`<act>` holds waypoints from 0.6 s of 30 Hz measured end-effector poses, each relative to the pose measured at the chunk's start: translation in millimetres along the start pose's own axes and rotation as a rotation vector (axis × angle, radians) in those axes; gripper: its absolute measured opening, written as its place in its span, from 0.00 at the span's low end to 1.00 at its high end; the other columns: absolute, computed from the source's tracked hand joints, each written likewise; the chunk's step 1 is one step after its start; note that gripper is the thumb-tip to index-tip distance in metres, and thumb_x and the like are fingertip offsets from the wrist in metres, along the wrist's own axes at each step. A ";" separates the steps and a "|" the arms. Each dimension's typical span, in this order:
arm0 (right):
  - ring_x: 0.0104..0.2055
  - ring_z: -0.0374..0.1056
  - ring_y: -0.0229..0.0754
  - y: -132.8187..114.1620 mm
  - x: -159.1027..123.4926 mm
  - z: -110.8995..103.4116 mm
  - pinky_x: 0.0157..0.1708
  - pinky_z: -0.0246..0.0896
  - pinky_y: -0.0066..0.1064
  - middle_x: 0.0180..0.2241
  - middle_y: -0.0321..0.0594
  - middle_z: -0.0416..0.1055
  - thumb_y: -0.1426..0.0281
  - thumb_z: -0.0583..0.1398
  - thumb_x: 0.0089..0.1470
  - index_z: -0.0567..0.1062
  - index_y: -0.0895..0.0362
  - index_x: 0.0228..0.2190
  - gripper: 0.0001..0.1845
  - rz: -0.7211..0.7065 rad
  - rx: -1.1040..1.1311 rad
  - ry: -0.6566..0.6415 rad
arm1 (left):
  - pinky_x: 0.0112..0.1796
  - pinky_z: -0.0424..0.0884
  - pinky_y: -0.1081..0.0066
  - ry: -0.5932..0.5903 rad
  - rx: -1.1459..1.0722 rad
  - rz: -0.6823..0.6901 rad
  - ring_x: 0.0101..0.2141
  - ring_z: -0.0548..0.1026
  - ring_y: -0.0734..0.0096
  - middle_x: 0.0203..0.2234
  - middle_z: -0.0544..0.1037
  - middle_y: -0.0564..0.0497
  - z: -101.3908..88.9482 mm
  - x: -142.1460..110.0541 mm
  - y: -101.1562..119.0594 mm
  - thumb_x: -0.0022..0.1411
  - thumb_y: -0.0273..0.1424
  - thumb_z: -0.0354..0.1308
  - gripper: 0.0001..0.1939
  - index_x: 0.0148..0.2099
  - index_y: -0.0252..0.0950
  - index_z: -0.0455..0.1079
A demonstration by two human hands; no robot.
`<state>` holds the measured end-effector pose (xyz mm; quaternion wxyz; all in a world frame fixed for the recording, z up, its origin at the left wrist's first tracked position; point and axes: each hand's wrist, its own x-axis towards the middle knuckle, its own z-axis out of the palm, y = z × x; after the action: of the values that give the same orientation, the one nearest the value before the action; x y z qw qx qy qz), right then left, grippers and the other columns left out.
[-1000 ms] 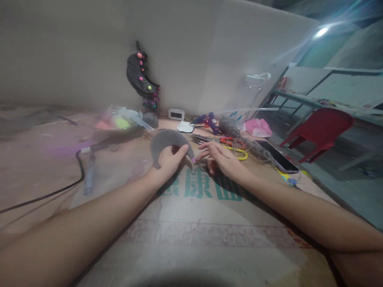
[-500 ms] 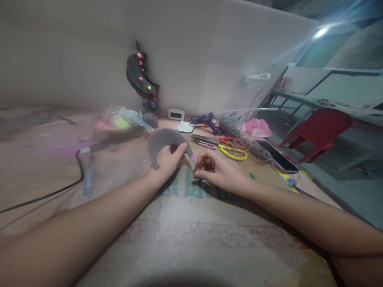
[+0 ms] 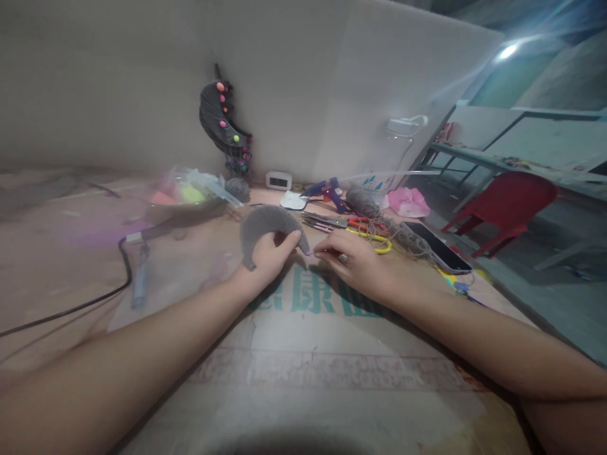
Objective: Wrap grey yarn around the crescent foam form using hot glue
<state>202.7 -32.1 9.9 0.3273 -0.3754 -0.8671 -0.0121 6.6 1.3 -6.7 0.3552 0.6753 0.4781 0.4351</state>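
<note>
My left hand [image 3: 268,258] grips a grey crescent-shaped piece wound with yarn [image 3: 265,222], thumb and fingers closed on its lower edge. My right hand [image 3: 351,256] is just to its right, fingers pinched together at the crescent's right tip, where a small pink spot shows; what the pinch holds is too thin to make out. Both hands rest over a sheet of cardboard [image 3: 313,354] printed with green characters.
Behind the hands lie yellow-handled scissors [image 3: 374,240], orange-handled scissors [image 3: 363,223], a blue glue gun [image 3: 327,191], a grey yarn bundle [image 3: 363,201] and a phone [image 3: 436,246]. A finished dark crescent with coloured beads [image 3: 222,123] leans on the wall. A black cable [image 3: 95,297] runs left; a red chair [image 3: 509,202] stands right.
My right hand moved from the yarn by the scissors toward me with a pinch, then back up to the crescent's right tip. The left hand kept hold of the crescent.
</note>
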 end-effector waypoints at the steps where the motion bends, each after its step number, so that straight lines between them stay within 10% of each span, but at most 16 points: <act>1: 0.33 0.66 0.39 -1.8 0.4 -0.4 0.34 0.60 0.31 0.30 0.40 0.72 0.72 0.57 0.60 0.74 0.56 0.32 0.06 0.011 0.014 0.003 | 0.27 0.63 0.72 -0.003 -0.009 0.008 0.22 0.69 0.70 0.18 0.72 0.51 0.3 -0.3 -0.1 0.59 0.47 0.53 0.21 0.22 0.36 0.65; 18: 0.26 0.66 0.35 -5.9 5.4 2.4 0.28 0.59 0.27 0.25 0.36 0.74 0.69 0.58 0.57 0.76 0.58 0.29 0.08 0.441 0.265 -0.084 | 0.29 0.64 0.72 -0.194 -0.006 0.029 0.24 0.72 0.68 0.19 0.78 0.48 -4.0 -2.4 8.1 0.63 0.45 0.48 0.25 0.25 0.33 0.74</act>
<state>194.7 -32.2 12.5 0.3321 -0.5093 -0.7712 0.1886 5.2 -3.1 1.4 0.3956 0.7200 0.4303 0.3741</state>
